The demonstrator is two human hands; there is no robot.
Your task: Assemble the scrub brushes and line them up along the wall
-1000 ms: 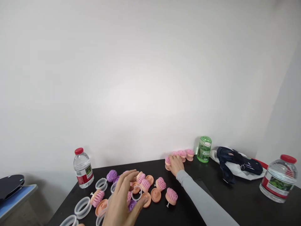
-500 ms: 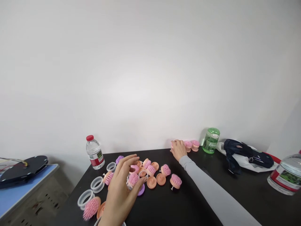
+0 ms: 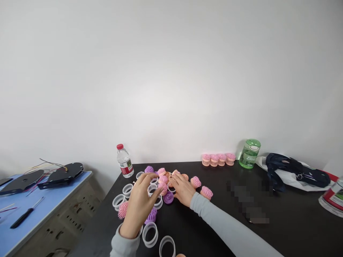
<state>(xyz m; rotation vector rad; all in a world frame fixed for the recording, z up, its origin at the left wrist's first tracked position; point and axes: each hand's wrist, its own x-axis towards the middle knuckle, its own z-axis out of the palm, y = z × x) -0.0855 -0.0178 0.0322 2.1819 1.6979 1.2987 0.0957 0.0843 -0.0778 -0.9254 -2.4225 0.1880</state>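
Over the left side of a heap of loose brush parts, my left hand point(image 3: 143, 200) is curved with thumb and fingers apart, holding nothing I can see. Clear plastic rings point(image 3: 150, 235) lie around it, with a purple bristled head point(image 3: 151, 216) close to the wrist. My right hand point(image 3: 182, 188) reaches onto the heap with its fingers stretched out; their tips are partly hidden among peach discs point(image 3: 184, 176). Near its thumb is a purple disc point(image 3: 168, 197). Pink bristled heads point(image 3: 206, 192) lie to its right. Several assembled pink brushes point(image 3: 213, 160) stand in a row by the wall.
A red-capped water bottle point(image 3: 125, 164) stands back left, a green container point(image 3: 249, 155) back right. Dark blue fabric point(image 3: 294, 171) lies on a white bag. A larger bottle point(image 3: 333, 196) is at the right edge. The blue table point(image 3: 40, 214) holds a screwdriver point(image 3: 24, 216) and wired black panels point(image 3: 63, 175).
My right hand has left the row by the wall and come left onto the heap; another pink brush shows at the row's left end. The view has shifted left.
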